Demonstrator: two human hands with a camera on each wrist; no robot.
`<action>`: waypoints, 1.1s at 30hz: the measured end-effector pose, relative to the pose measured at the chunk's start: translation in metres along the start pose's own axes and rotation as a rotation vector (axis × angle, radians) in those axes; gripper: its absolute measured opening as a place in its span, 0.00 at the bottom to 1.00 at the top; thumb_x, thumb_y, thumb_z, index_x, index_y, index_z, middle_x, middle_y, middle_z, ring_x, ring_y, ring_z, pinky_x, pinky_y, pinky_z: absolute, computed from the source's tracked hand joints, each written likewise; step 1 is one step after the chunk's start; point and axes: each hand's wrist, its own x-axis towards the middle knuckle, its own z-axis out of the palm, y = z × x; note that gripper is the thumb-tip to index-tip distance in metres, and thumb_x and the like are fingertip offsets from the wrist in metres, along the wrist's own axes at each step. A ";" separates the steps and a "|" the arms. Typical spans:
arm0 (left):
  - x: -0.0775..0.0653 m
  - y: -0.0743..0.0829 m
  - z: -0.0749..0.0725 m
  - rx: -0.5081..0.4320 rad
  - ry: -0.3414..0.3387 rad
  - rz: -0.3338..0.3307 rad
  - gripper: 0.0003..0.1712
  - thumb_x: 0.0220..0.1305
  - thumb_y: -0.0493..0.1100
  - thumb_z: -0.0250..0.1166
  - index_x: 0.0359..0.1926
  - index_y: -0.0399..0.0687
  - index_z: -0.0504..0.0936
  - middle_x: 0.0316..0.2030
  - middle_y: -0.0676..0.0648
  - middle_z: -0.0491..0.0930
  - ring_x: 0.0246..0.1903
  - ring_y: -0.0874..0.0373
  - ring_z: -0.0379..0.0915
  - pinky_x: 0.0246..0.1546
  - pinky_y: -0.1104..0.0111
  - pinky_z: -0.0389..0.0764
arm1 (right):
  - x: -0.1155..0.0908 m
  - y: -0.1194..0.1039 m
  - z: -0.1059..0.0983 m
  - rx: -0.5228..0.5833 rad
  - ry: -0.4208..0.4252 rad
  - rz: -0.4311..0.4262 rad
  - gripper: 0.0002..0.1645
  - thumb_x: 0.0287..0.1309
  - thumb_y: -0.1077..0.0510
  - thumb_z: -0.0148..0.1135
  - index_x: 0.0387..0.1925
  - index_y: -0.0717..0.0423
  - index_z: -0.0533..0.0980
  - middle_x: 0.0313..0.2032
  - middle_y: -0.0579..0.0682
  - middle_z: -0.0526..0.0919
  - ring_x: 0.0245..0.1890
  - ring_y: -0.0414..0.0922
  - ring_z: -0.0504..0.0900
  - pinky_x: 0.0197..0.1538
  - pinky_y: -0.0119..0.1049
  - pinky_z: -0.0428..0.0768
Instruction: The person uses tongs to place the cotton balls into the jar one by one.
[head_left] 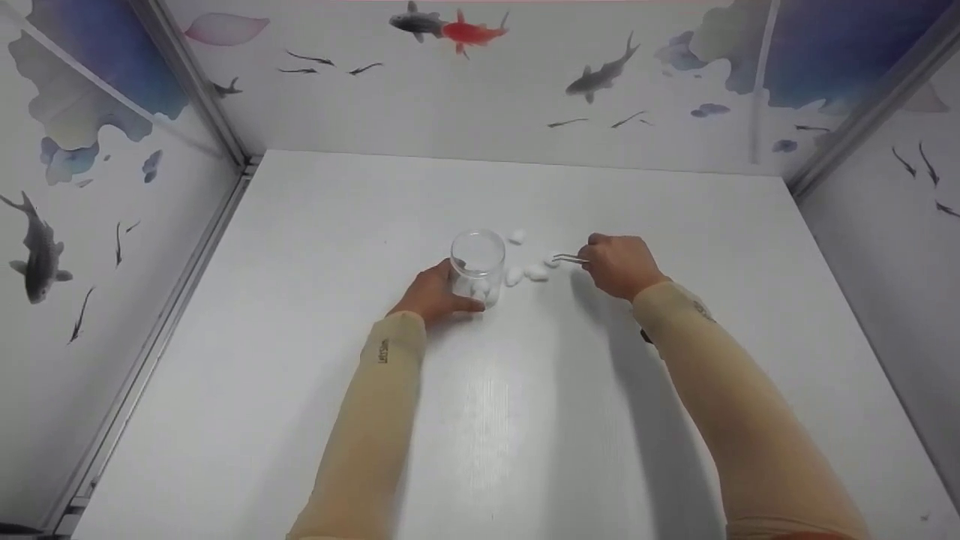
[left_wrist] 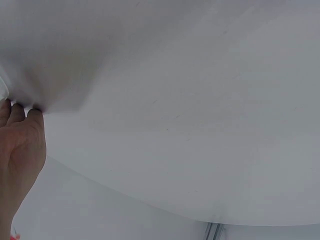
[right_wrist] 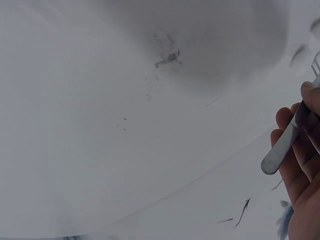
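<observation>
A clear open-topped jar [head_left: 478, 259] stands on the table, with white cotton balls [head_left: 481, 288] visible low inside it. My left hand [head_left: 433, 294] grips the jar from its left side, thumb across the front; in the left wrist view only a sliver of the jar's edge [left_wrist: 4, 90] shows beyond the fingers. Metal tweezers [head_left: 571, 259] are pinched in my right hand [head_left: 621, 264]. Their tips meet a loose cotton ball [head_left: 550, 261]; whether they squeeze it I cannot tell. The tweezers' rounded end [right_wrist: 272, 162] lies across the fingers in the right wrist view.
Between jar and tweezers lie more cotton balls [head_left: 536, 272], and one [head_left: 517, 237] sits apart, farther back. White panels [head_left: 487, 97] printed with fish enclose the white table [head_left: 300, 225] at the back and both sides.
</observation>
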 end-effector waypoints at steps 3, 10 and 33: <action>0.001 0.000 -0.001 0.005 -0.003 -0.005 0.56 0.45 0.54 0.82 0.74 0.53 0.64 0.71 0.50 0.65 0.72 0.53 0.55 0.72 0.58 0.55 | 0.001 0.000 0.002 -0.013 -0.022 -0.007 0.04 0.57 0.64 0.71 0.36 0.58 0.86 0.31 0.53 0.82 0.28 0.50 0.83 0.32 0.46 0.85; -0.001 0.002 -0.001 -0.001 -0.004 -0.012 0.56 0.45 0.55 0.83 0.74 0.54 0.64 0.71 0.50 0.65 0.72 0.52 0.55 0.73 0.58 0.55 | 0.001 -0.002 0.006 -0.028 -0.016 0.000 0.02 0.59 0.65 0.69 0.34 0.60 0.86 0.31 0.54 0.83 0.27 0.51 0.83 0.31 0.47 0.85; -0.002 0.002 -0.002 0.001 -0.005 -0.008 0.55 0.46 0.55 0.82 0.73 0.52 0.65 0.71 0.49 0.65 0.72 0.52 0.56 0.73 0.58 0.55 | -0.012 0.004 -0.003 -0.027 0.070 -0.015 0.05 0.60 0.65 0.67 0.31 0.58 0.87 0.26 0.51 0.81 0.20 0.48 0.79 0.23 0.45 0.82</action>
